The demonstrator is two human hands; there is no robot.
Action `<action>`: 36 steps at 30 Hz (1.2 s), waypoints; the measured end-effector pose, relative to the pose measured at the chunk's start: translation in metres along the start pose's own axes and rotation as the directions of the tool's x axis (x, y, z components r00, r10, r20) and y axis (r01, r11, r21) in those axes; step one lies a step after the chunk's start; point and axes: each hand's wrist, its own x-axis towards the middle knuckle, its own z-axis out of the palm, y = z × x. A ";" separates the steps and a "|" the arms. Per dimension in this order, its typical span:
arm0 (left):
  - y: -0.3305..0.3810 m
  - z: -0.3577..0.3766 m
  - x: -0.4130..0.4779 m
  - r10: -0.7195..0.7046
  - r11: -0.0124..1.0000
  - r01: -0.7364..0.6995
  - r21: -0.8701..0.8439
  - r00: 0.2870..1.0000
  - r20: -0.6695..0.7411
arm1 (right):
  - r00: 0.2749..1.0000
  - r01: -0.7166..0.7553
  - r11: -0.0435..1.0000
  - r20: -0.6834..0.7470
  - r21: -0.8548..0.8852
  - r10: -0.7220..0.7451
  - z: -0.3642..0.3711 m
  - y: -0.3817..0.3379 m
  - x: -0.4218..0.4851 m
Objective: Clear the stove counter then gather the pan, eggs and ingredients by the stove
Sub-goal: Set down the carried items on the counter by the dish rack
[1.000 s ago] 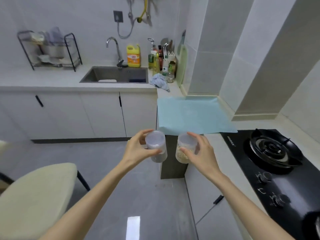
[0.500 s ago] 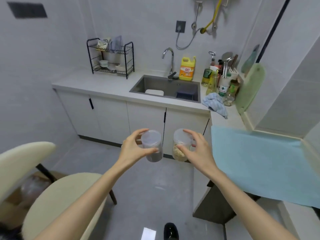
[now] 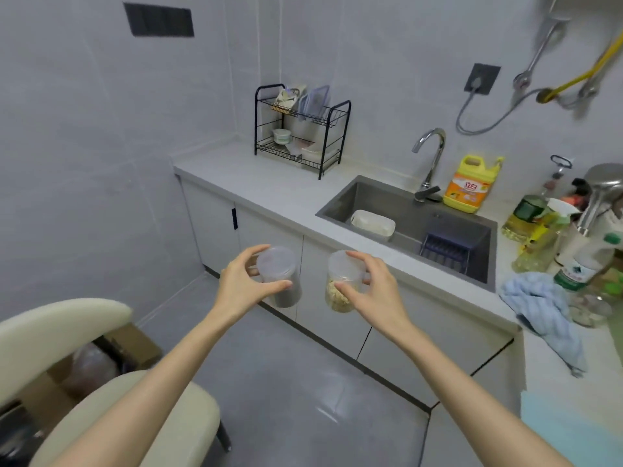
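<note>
My left hand grips the dark-filled jar; my right hand grips the grain jar, fingers curled round each, above floor.

My home kitchen: sink with tap far right, dish rack beyond, white cabinets below.

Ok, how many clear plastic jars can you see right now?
2. The jar with dark contents is in the left hand, the jar with pale contents in the right hand. More could be hidden among the bottles by the sink.
</note>
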 end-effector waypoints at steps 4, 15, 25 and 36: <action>-0.020 -0.012 0.067 -0.047 0.998 0.044 -0.041 0.996 -0.080 | 0.997 0.046 0.999 0.063 0.018 -0.047 0.031 0.005 0.079; -0.097 -0.086 0.302 -0.117 0.989 0.104 -0.101 0.984 -0.131 | 0.989 0.067 0.998 0.133 -0.018 -0.064 0.164 0.002 0.314; -0.154 -0.146 0.494 -0.183 0.981 0.170 -0.094 0.971 -0.151 | 0.986 -0.014 0.999 0.167 0.047 0.006 0.267 0.001 0.508; -0.248 -0.181 0.711 -0.252 0.968 0.253 -0.007 0.962 -0.110 | 0.957 -0.055 0.997 0.287 0.047 0.039 0.397 0.039 0.714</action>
